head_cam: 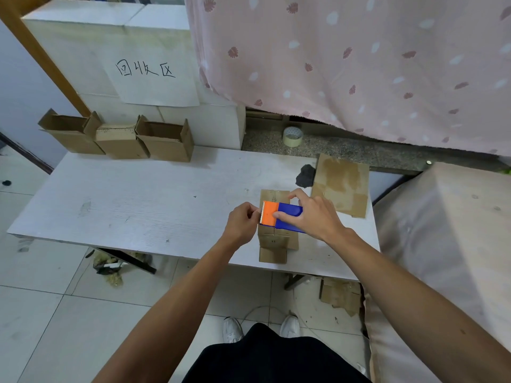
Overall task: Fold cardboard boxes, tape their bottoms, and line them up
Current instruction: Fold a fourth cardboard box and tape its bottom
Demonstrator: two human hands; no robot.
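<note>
The small cardboard box [272, 240] stands at the near edge of the worktop [152, 203]. Directly above the box, the right hand [318, 217] grips the tape dispenser [282, 215], fingers curled round its blue body. Just left of the box, the left hand [242, 222] pinches what appears to be the tape end [255, 214]. The box is probably light, thin-walled and easily crushed. Steady it by the side walls and press lightly along the seam.
</note>
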